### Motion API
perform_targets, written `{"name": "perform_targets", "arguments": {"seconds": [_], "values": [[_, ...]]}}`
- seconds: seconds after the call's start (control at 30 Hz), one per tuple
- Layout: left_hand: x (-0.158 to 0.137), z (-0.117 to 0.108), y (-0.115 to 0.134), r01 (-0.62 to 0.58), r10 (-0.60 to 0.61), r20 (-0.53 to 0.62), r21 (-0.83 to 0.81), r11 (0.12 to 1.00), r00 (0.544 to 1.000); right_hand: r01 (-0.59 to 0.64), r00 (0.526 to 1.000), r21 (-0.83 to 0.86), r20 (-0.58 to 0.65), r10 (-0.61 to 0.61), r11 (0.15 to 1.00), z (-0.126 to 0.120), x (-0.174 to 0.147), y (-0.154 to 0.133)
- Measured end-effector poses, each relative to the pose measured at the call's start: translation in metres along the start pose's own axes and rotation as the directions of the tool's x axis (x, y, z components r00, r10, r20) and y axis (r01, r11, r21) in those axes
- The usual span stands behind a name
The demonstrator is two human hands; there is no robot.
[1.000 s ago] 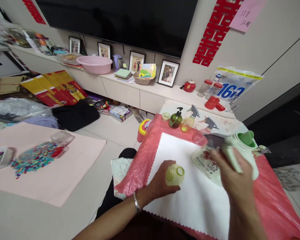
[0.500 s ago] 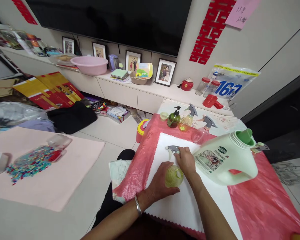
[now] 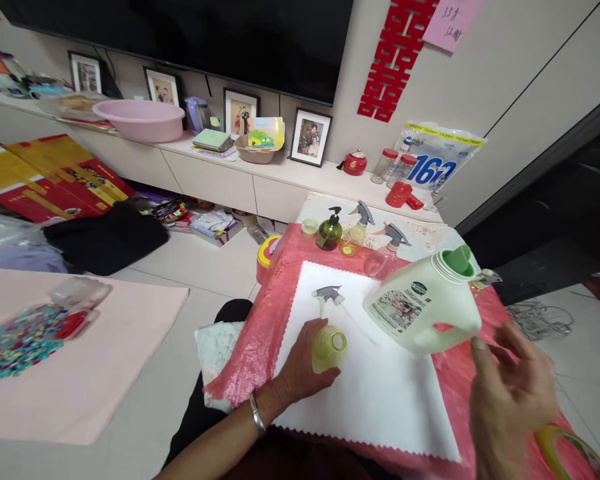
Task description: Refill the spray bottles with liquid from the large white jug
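My left hand [image 3: 305,363] is wrapped round a yellow-green translucent bottle [image 3: 329,350] with an uncovered neck, over the white mat [image 3: 380,400]. A grey trigger spray head [image 3: 329,293] lies on the mat just beyond it, its thin clear tube pointing right. On the right, my right hand [image 3: 513,387] is empty, with fingers apart and slightly curled, close to the handle of a large pale-green jug [image 3: 425,307]. That jug stands without its lid on, and a green spout piece shows in its mouth.
Behind the mat stand a dark green pump bottle [image 3: 329,230], a yellow spray bottle [image 3: 356,233] and a pink spray bottle [image 3: 386,253]. A roll of tape [image 3: 550,443] lies at the lower right. Colourful beads [image 3: 25,340] cover part of a pink sheet on the left.
My right hand has let go of the spray head, leaving it on the mat, and has moved right to beside the jug's handle. My left hand still holds the bottle. The view has shifted right.
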State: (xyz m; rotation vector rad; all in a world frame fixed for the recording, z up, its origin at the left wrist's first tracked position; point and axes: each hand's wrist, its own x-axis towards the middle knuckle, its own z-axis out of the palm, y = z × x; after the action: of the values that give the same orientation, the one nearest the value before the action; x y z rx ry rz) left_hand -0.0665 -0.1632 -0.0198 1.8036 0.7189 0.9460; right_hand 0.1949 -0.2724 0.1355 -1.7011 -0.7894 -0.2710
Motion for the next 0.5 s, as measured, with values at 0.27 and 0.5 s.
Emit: {"name": "perform_targets", "arguments": {"seconds": [0.27, 0.5], "values": [[0.004, -0.002, 0.005, 0.021, -0.021, -0.011, -0.008, 1.000, 1.000, -0.432, 0.873, 0.127, 0.307, 0.379, 0.893, 0.006, 0.028, 0.084], [0.006, -0.002, 0.005, 0.073, -0.074, -0.004, -0.057, 0.996, 0.997, -0.490, 0.870, 0.252, 0.201, 0.450, 0.834, 0.040, 0.036, 0.095]]}}
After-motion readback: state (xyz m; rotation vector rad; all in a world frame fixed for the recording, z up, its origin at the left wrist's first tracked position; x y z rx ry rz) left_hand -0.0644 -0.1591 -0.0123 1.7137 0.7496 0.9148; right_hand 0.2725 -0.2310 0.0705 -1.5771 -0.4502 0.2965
